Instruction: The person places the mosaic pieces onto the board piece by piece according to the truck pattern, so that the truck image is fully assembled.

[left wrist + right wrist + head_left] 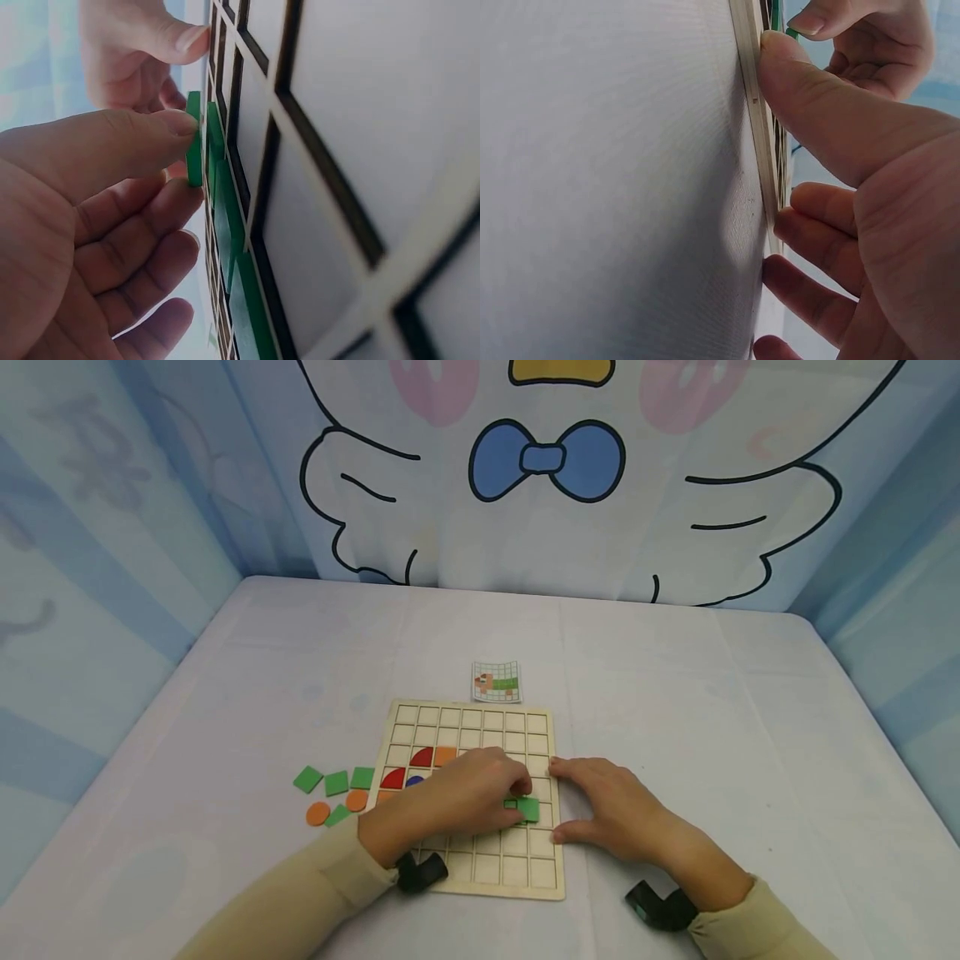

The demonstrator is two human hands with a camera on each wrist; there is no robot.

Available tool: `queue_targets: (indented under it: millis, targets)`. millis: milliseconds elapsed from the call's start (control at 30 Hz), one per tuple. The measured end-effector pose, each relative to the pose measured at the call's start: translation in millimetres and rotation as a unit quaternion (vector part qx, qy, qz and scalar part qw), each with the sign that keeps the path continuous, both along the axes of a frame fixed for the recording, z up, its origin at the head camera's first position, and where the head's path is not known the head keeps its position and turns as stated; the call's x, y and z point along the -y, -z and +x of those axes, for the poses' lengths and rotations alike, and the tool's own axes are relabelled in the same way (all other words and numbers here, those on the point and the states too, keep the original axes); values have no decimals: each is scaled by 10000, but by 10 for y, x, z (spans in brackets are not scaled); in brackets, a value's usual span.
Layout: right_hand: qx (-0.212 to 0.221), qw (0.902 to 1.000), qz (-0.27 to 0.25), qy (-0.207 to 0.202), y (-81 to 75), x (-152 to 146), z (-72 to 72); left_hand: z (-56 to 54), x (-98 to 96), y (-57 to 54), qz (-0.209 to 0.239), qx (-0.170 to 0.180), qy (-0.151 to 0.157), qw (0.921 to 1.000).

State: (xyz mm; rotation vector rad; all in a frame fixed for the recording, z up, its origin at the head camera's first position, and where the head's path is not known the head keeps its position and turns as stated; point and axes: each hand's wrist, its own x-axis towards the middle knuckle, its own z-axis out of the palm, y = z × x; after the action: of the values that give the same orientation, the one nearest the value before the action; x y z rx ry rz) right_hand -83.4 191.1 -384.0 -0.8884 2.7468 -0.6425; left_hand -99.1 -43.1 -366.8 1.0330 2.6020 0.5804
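Note:
In the head view, my left hand (480, 789) reaches across a wooden grid board (500, 868) and pinches a green square tile (528, 810) between thumb and fingers. The left wrist view has that tile held just off the grid, beside green tiles (225, 217) set in the squares. My right hand (618, 810) touches the board's right edge with its thumb and fingertips, the fingers only loosely bent. On the board's left part are red quarter-circle tiles (422, 757), an orange square tile (445, 756) and a blue piece (415, 781). My left forearm and hand hide part of the grid.
Loose green tiles (337, 783) and orange round tiles (318, 814) lie on the table left of the board. Behind the board's far edge is a small picture card (496, 682). A printed curtain (555, 543) hangs beyond the white table (675, 693).

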Motion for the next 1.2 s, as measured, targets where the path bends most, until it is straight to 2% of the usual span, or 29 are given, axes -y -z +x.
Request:
queue_targets:
  millis: [500,900,1200]
  targets:
    - [40,10000,35,2,-10,4,0,-19,-48,17,-160,145,-4,9998]
    - [-12,10000,1,2,-7,4,3,1,-48,15,25,356,63,9993]
    - [-44,10000,-4,-18,1,2,-1,33,6,12,128,97,217,9996]
